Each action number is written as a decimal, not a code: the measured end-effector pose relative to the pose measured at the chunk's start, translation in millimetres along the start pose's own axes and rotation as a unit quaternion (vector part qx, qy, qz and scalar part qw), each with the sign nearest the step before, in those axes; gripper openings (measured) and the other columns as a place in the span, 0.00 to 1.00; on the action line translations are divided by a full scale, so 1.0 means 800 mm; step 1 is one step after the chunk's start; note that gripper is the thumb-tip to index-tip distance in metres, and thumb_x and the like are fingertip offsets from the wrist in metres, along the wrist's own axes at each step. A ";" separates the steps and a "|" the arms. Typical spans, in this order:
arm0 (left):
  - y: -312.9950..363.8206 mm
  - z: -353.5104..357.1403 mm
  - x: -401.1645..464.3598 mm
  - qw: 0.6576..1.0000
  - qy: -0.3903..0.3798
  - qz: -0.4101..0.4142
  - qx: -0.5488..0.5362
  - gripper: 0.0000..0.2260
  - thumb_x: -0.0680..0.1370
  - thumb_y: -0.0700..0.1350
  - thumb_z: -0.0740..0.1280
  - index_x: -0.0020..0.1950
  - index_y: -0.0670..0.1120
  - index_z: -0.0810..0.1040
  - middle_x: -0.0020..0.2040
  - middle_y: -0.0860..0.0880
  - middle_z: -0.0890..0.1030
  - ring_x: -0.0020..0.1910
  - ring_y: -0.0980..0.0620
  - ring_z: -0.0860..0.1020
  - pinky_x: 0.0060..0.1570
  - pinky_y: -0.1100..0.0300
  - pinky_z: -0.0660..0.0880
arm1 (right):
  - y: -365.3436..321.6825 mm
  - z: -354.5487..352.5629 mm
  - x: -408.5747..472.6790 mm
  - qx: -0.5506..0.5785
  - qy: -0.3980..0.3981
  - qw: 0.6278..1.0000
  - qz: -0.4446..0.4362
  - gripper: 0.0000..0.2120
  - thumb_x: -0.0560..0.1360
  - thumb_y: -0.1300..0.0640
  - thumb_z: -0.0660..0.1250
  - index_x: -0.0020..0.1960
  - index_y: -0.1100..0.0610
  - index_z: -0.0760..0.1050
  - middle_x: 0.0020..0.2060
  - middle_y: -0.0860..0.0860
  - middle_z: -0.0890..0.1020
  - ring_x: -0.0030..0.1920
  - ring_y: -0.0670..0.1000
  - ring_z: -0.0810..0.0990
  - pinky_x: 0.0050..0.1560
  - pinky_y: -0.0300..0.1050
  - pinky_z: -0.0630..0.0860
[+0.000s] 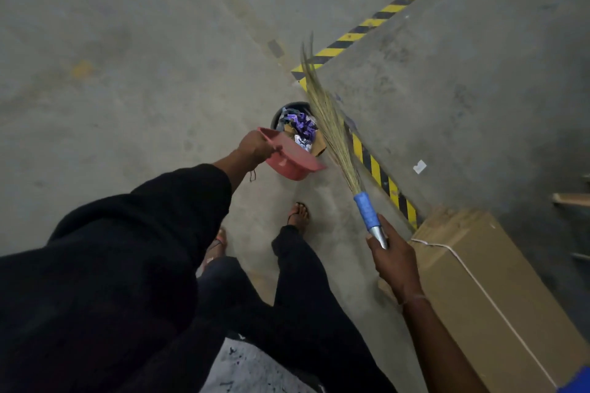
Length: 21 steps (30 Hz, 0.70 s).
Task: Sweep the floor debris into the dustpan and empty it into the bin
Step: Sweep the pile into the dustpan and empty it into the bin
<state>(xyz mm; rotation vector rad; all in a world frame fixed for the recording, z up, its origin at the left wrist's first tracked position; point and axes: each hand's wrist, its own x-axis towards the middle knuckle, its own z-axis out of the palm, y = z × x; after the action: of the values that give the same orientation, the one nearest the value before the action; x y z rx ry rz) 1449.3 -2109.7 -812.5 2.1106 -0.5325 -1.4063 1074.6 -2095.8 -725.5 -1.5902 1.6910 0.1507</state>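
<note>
My left hand grips the handle end of the pink dustpan, fingers curled round it, and holds it tilted over the near rim of the bin. The pan's long lip runs from upper left to lower right, its mouth turned toward the bin. The bin stands on the concrete floor, heaped with purple and white scraps and bits of card.

My right hand clasps the silver end of the broom, just below its blue sleeve. The broom's long axis slants up and to the left, its straw bristles pointing away from me and crossing the bin's right edge.

A yellow-and-black hazard stripe runs along the floor close to the right of the bin and broom. A cardboard box sits at the lower right, just beside my right hand. To the left and beyond the bin the floor lies open. A white scrap lies past the stripe. My sandalled foot stands near the bin.
</note>
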 end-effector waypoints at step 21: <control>0.093 0.030 0.094 0.983 0.076 -0.037 0.165 0.17 0.65 0.47 0.76 0.52 0.43 0.86 0.43 0.44 0.85 0.45 0.46 0.84 0.39 0.55 0.76 | -0.017 -0.060 0.123 -0.032 -0.066 0.996 -0.053 0.18 0.82 0.45 0.60 0.71 0.38 0.71 0.47 0.46 0.83 0.47 0.49 0.81 0.48 0.45 0.75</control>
<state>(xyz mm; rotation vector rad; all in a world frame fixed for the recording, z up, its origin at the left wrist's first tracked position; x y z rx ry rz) 1453.3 -2217.0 -826.2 2.5003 -0.6689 -1.2489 1074.6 -2203.8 -746.9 -1.6758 1.5111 0.2543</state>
